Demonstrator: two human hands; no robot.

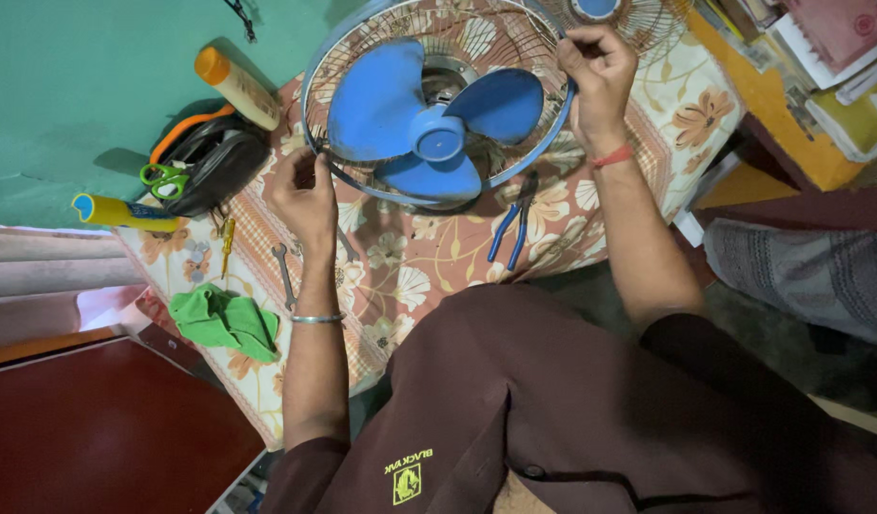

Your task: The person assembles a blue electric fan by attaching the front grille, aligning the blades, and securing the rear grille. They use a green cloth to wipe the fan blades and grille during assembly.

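Observation:
A table fan lies face up on a floral cloth (438, 257). Its blue three-blade propeller (429, 119) sits inside a round wire guard with a blue rim (310, 114). My left hand (305, 195) grips the guard's rim at its lower left. My right hand (595, 67) pinches the rim at the upper right. A second wire guard piece (638, 19) with a blue centre cap lies just beyond my right hand.
Blue-handled pliers (512, 228) lie below the fan. A spanner (284, 274), a yellow screwdriver (227, 243), a green rag (224, 322), a black bag (210, 162) with green scissors, and two yellow tubes (238, 88) lie to the left. Books (838, 67) are stacked at the right.

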